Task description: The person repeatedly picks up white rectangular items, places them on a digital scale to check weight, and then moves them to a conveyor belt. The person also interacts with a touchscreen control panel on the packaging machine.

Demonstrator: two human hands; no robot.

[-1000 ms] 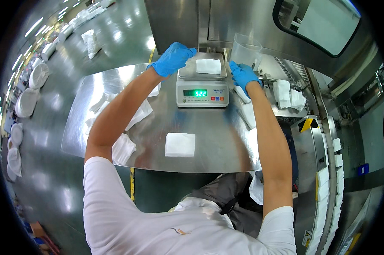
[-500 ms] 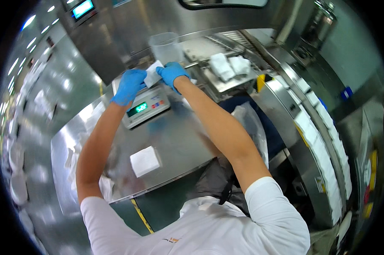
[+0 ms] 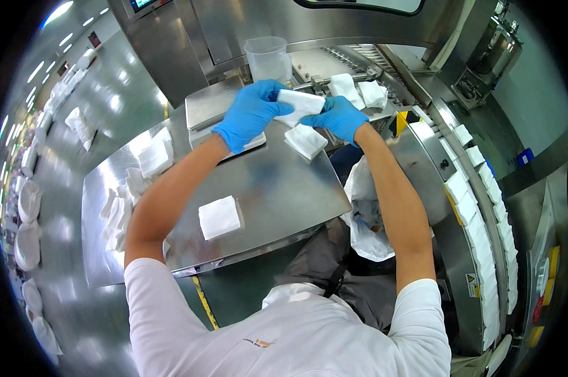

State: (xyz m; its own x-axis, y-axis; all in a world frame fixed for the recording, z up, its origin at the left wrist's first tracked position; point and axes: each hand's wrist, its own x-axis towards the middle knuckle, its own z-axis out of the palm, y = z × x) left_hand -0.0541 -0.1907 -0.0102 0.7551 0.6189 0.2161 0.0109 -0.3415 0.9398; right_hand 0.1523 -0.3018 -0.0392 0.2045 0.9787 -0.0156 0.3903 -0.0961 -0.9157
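Between my two blue-gloved hands is a stack of folded white wipes point(image 3: 301, 100), raised above the metal table. My left hand point(image 3: 251, 114) grips its left end, fingers partly hidden behind it. At the lower right corner, my right hand point(image 3: 339, 119) pinches it with thumb and fingers. Just below lies a second folded white stack point(image 3: 306, 142) on the table, near its right edge. A weighing scale point(image 3: 208, 105) with a bare metal pan stands to the left; my left hand and wrist cover part of its front. Closer to me sits another square white stack point(image 3: 220, 218).
Loose white pieces point(image 3: 122, 210) pile up along the table's left side. Behind my hands stands a clear plastic jug point(image 3: 266, 60). More white stacks point(image 3: 353, 91) rest by the conveyor, and a row of them point(image 3: 478, 251) lines the curved rail. A plastic bag point(image 3: 368, 229) hangs right of the table.
Both hands have moved right, off the scale, and now hold a folded stack. Its pan has come into sight, as has the stack below my hands. The whole view has shifted slightly.
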